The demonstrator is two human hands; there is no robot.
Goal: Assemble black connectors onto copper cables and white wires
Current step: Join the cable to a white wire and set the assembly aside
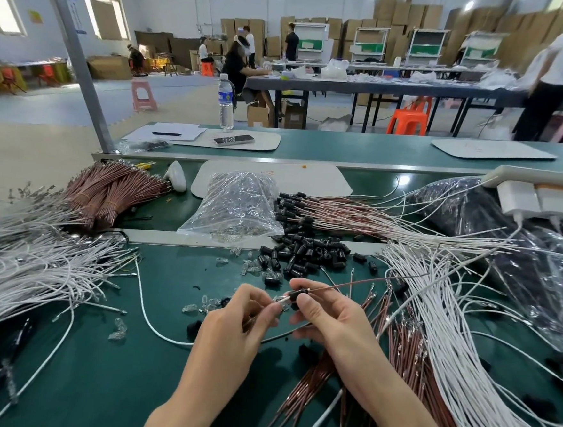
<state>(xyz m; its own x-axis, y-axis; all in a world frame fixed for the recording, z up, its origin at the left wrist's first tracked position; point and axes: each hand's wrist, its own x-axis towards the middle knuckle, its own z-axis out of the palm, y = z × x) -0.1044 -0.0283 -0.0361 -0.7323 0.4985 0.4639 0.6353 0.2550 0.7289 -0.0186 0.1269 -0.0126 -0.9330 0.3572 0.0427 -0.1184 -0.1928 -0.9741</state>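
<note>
Over the green bench, my right hand [324, 316] pinches a black connector [297, 295] with a copper cable [362, 284] running out of it to the right. My left hand [237, 327] pinches a small clear piece [280, 301] at the connector's left end. Loose black connectors [304, 251] lie in a pile just beyond my hands. Copper cables [393, 351] and white wires [464, 343] fan out at the right. More white wires [20, 261] spread at the left, with bundled copper cables [108, 191] behind them. Finished cables with connectors [323, 213] lie further back.
A clear bag of small parts [237, 203] sits behind the connector pile. Clear small pieces [200, 304] are scattered near my left hand. Dark plastic bags [505, 235] and a white power strip [535, 187] are at the right. A water bottle [226, 102] and phone [233, 140] stand on the far bench.
</note>
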